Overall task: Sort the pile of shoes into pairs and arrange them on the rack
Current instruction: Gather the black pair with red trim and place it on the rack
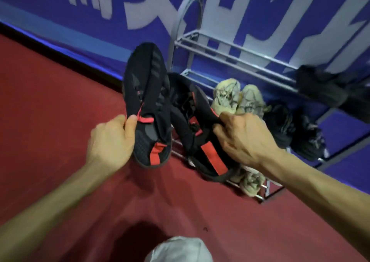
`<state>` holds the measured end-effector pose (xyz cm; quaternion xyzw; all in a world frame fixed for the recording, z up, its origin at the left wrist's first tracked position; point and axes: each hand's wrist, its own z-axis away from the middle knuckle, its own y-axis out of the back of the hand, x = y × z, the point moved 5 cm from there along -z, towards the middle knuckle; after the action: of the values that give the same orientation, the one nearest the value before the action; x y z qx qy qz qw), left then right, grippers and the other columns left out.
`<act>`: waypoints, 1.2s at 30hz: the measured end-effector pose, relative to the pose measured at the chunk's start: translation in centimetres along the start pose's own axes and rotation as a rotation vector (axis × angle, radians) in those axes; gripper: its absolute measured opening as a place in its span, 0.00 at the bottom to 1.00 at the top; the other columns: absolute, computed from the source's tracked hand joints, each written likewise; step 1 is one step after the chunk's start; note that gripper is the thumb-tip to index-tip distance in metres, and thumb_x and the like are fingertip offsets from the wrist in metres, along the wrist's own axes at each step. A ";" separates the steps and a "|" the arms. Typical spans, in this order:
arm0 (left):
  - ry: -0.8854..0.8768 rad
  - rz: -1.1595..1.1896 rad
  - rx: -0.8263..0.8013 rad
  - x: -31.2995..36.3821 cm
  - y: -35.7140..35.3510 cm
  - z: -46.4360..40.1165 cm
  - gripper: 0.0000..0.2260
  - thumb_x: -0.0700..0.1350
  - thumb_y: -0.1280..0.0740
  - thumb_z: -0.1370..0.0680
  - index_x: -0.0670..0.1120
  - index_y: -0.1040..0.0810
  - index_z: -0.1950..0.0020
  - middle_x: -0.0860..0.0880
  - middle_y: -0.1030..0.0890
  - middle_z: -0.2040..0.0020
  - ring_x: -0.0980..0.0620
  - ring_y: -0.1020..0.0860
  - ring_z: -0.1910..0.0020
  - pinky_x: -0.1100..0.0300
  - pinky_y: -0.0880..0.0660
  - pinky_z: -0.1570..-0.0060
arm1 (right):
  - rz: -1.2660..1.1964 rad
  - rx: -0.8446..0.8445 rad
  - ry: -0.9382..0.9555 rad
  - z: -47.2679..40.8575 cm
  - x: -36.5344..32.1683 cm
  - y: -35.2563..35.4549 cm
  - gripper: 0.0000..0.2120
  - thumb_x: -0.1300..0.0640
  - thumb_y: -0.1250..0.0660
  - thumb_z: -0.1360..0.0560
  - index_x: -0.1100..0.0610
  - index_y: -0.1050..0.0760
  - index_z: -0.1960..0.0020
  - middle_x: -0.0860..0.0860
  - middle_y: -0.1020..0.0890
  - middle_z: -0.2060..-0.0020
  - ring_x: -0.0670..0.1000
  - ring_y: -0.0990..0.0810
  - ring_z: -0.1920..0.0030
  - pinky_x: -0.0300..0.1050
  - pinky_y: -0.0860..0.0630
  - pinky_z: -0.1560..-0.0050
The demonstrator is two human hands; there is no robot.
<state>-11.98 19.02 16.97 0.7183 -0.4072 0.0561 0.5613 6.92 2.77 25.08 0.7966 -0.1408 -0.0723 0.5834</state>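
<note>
I hold a matching pair of black sneakers with red straps in front of the metal shoe rack (230, 50). My left hand (111, 141) grips the collar of the left black sneaker (145, 93), its toe pointing up and away. My right hand (244, 135) grips the collar of the right black sneaker (192, 121), which hangs over the left end of the rack's lower tier. On that tier sit a pair of beige sneakers (236, 97) and a pair of dark sneakers (294, 127). A black shoe (320, 85) lies on the upper tier at the right.
The rack stands on a red floor (50, 121) against a blue wall (80, 25) with large white lettering. Another beige shoe (251, 181) shows under the rack's front rail. My knee in light cloth (180, 249) is at the bottom edge.
</note>
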 end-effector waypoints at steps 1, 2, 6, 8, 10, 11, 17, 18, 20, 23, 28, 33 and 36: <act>-0.062 0.030 0.033 2.0 1.7 -1.2 0.21 0.55 0.46 0.19 0.45 0.36 0.69 0.30 0.21 0.63 0.27 0.24 0.59 0.45 0.29 0.60 | -0.025 0.048 -0.056 -0.3 1.1 1.8 0.14 0.48 0.43 0.24 0.55 0.36 0.64 0.63 0.20 0.65 0.67 0.22 0.61 0.50 0.35 0.65; -0.122 0.062 0.061 4.2 3.3 -2.4 0.22 0.55 0.46 0.20 0.44 0.37 0.71 0.31 0.22 0.65 0.27 0.24 0.60 0.46 0.30 0.62 | -0.054 0.094 -0.117 -0.5 2.3 3.4 0.14 0.48 0.43 0.25 0.56 0.36 0.65 0.63 0.21 0.66 0.67 0.23 0.62 0.50 0.34 0.65; -0.255 0.203 0.047 12.6 7.2 -7.6 0.26 0.55 0.43 0.21 0.42 0.36 0.74 0.41 0.33 0.77 0.31 0.27 0.66 0.49 0.34 0.65 | -0.222 0.216 -0.380 -1.7 7.4 8.7 0.18 0.53 0.40 0.25 0.62 0.32 0.70 0.59 0.27 0.73 0.61 0.29 0.67 0.47 0.35 0.65; -0.267 0.199 -0.034 16.6 6.5 -11.0 0.26 0.54 0.41 0.21 0.40 0.33 0.74 0.39 0.33 0.75 0.34 0.29 0.65 0.49 0.31 0.63 | -0.251 0.227 -0.523 -2.9 10.7 10.0 0.18 0.54 0.39 0.26 0.65 0.28 0.69 0.60 0.25 0.71 0.63 0.27 0.65 0.47 0.35 0.64; -0.260 0.178 -0.109 21.1 4.2 -14.9 0.24 0.56 0.39 0.23 0.41 0.32 0.73 0.38 0.27 0.69 0.36 0.27 0.62 0.50 0.29 0.61 | -0.253 0.236 -0.659 -4.6 14.5 10.6 0.18 0.53 0.39 0.25 0.67 0.27 0.65 0.62 0.23 0.69 0.63 0.24 0.62 0.47 0.34 0.63; -0.254 0.152 -0.149 23.2 2.8 -16.6 0.23 0.57 0.38 0.24 0.41 0.30 0.71 0.37 0.24 0.64 0.36 0.25 0.58 0.50 0.28 0.58 | -0.231 0.231 -0.694 -5.5 15.9 10.4 0.18 0.52 0.40 0.24 0.67 0.28 0.62 0.64 0.22 0.64 0.64 0.23 0.59 0.47 0.34 0.61; -0.189 -0.099 -0.241 28.8 -7.1 -19.1 0.17 0.50 0.33 0.25 0.42 0.23 0.40 0.40 0.22 0.39 0.39 0.25 0.38 0.51 0.28 0.45 | 0.051 -0.048 -0.362 -9.4 14.2 2.7 0.24 0.39 0.48 0.24 0.56 0.30 0.42 0.61 0.22 0.41 0.62 0.25 0.39 0.57 0.32 0.41; -0.185 -0.125 -0.220 28.8 -7.9 -19.3 0.17 0.50 0.33 0.25 0.42 0.23 0.40 0.40 0.22 0.40 0.39 0.25 0.39 0.51 0.28 0.46 | 0.094 -0.064 -0.346 -9.6 14.2 2.0 0.23 0.39 0.49 0.23 0.56 0.29 0.43 0.61 0.22 0.42 0.62 0.25 0.40 0.58 0.33 0.42; -0.145 -0.110 -0.224 28.4 -8.4 -19.7 0.20 0.51 0.32 0.26 0.41 0.24 0.39 0.39 0.23 0.40 0.39 0.26 0.39 0.51 0.28 0.46 | 0.138 -0.034 -0.334 -9.9 14.4 1.9 0.21 0.41 0.49 0.22 0.56 0.28 0.46 0.61 0.20 0.45 0.62 0.23 0.43 0.58 0.32 0.45; -0.077 -0.026 -0.217 28.2 -7.9 -20.5 0.21 0.50 0.30 0.26 0.41 0.26 0.37 0.38 0.24 0.38 0.38 0.26 0.38 0.50 0.29 0.45 | 0.144 0.030 -0.312 -10.1 14.1 2.1 0.21 0.42 0.51 0.21 0.57 0.28 0.46 0.62 0.20 0.46 0.64 0.23 0.44 0.60 0.32 0.45; -0.060 -0.046 -0.180 28.4 -7.5 -19.9 0.19 0.47 0.30 0.26 0.40 0.25 0.38 0.39 0.24 0.38 0.39 0.26 0.38 0.50 0.29 0.46 | 0.206 0.131 -0.341 -9.1 12.8 1.7 0.19 0.46 0.52 0.20 0.58 0.29 0.44 0.61 0.20 0.46 0.65 0.24 0.46 0.63 0.33 0.44; -0.101 -0.078 -0.099 28.7 -6.8 -18.3 0.14 0.46 0.34 0.24 0.40 0.24 0.41 0.38 0.22 0.41 0.38 0.24 0.41 0.50 0.29 0.50 | 0.303 0.291 -0.429 -8.1 11.3 2.0 0.16 0.51 0.49 0.21 0.59 0.26 0.47 0.60 0.20 0.52 0.63 0.24 0.52 0.59 0.32 0.49; -0.016 0.010 -0.106 28.5 -6.6 -17.3 0.26 0.48 0.33 0.24 0.36 0.36 0.32 0.35 0.29 0.35 0.37 0.25 0.40 0.48 0.28 0.47 | 0.311 0.349 -0.474 -8.0 11.1 2.1 0.13 0.54 0.44 0.24 0.61 0.25 0.49 0.60 0.22 0.55 0.62 0.26 0.53 0.58 0.33 0.53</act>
<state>17.68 19.16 33.55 0.6859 -0.4178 0.0316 0.5950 19.36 6.01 30.10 0.8145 -0.4027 -0.1407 0.3933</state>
